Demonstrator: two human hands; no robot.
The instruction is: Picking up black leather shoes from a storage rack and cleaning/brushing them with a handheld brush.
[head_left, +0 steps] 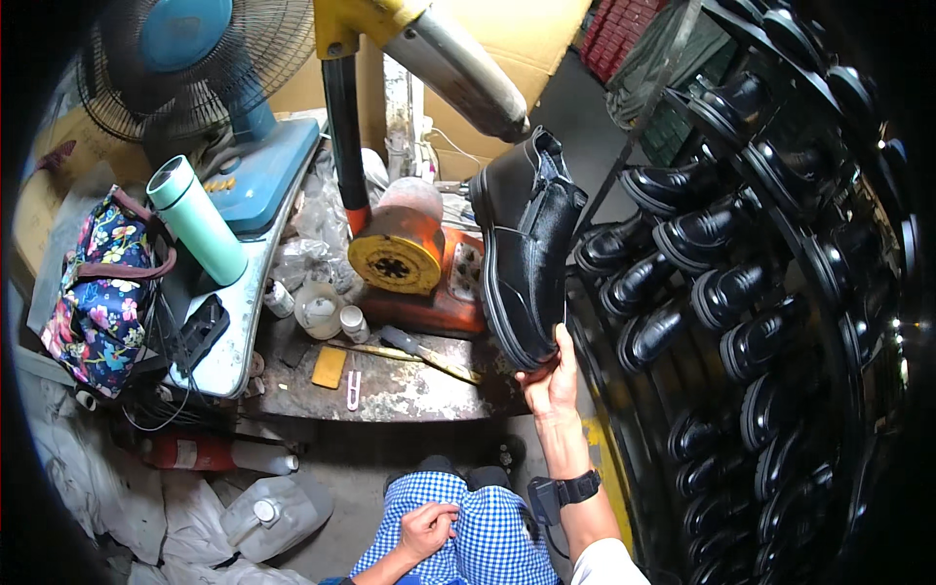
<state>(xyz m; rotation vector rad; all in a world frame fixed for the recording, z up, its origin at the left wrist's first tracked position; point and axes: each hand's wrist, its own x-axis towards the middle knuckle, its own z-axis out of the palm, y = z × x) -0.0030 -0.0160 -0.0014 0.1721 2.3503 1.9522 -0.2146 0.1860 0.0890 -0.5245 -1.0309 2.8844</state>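
My right hand [554, 378] gripped the toe end of a black boot [534, 253], the thumb raised along its right side. My left hand [427, 529] lay on the blue-and-white checked cloth [502, 536] over the lap, fingers curled loosely inward; I could not tell whether it enclosed anything.

The boot stood nearly upright in the grip, toe down and shaft opening up, at the right end of the tabletop [429, 392]. Its upper was dark and glossy, with seams along the side. The thick, ridged sole faced left, heel uppermost.

The rounded end of the grey machine arm [463, 78] sat close by the boot opening; I could not confirm contact. Left of the sole stood the orange machine base [453, 317]. On the right, a narrow gap separated the boot from rows of black shoes [697, 234]. The tabletop's worn front edge curved ahead of the knees, with floor [341, 468] visible between. Near that edge lay a yellow block [330, 369] and a pink clip [354, 390]; bare surface extended from the clip toward the right hand.
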